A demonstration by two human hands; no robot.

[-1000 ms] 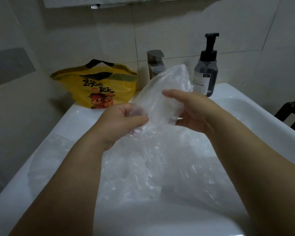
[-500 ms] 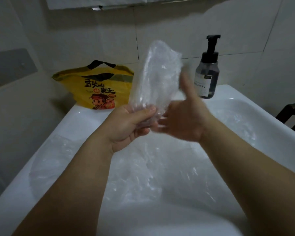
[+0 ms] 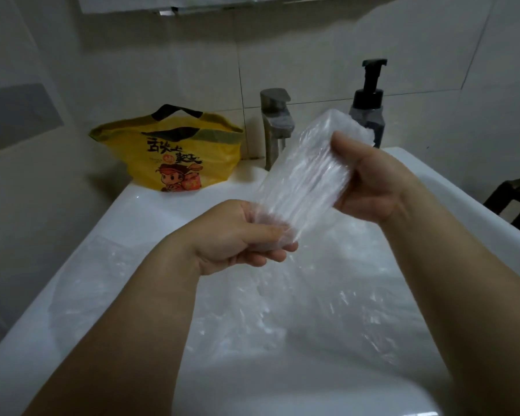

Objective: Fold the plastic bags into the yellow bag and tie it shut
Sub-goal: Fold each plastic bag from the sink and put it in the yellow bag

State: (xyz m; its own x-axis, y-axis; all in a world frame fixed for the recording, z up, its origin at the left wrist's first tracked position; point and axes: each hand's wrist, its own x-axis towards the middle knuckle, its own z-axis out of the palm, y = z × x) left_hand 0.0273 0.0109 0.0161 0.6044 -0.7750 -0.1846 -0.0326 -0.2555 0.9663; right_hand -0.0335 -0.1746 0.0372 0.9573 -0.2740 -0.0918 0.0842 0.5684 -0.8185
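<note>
From my remote seat, I see both hands holding one clear plastic bag, pressed into a narrow strip above the basin. The left hand pinches its lower end between thumb and fingers, and the right hand grasps the upper end, thumb across the front. I judge this to be the folding step, mid-task. More clear bags lie loose in the sink, and the yellow bag stands on the sink's back left corner, well apart from both hands and not yet tied.

The next move calls for another fold, or a carry left and back to the yellow bag's mouth — one hand would likely have to spread it open.

The faucet stands just behind the strip and the soap dispenser is behind the right hand. A wall hugs the left side. The room to move is over the basin and toward the yellow bag.
</note>
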